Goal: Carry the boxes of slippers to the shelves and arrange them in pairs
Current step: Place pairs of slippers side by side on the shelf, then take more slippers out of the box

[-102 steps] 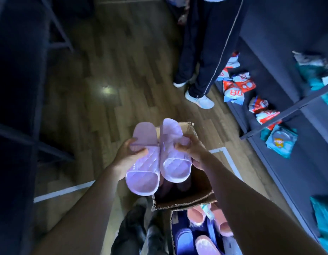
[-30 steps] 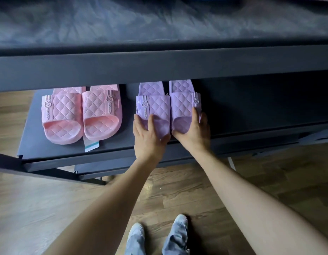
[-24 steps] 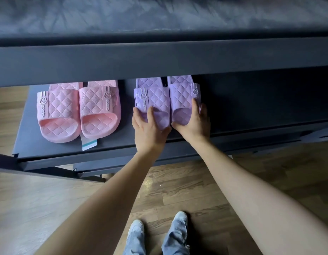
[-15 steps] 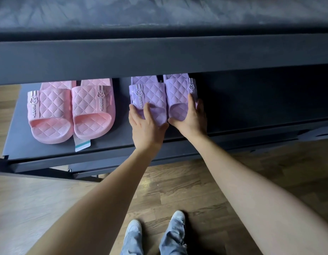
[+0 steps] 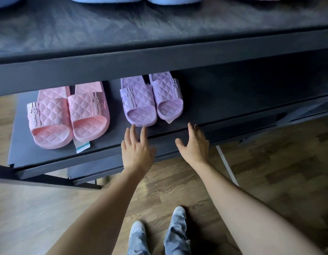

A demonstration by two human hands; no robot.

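Slippers in purple (image 5: 139,100) lie on the lower shelf (image 5: 108,144), long axes running near to far, just beyond my left hand (image 5: 137,150); my right hand (image 5: 194,146) is farther off. Both hands spread, holding nothing.

Shop — tagged slippers (image 5: 87,115) on shelves (image 5: 233,96)

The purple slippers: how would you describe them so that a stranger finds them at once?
Find the dark shelf unit and look at its lower shelf. Two pairs of quilted slippers lie there side by side, and the purple slippers are the right pair. The pink slippers beside them look alike; only this pair is purple.
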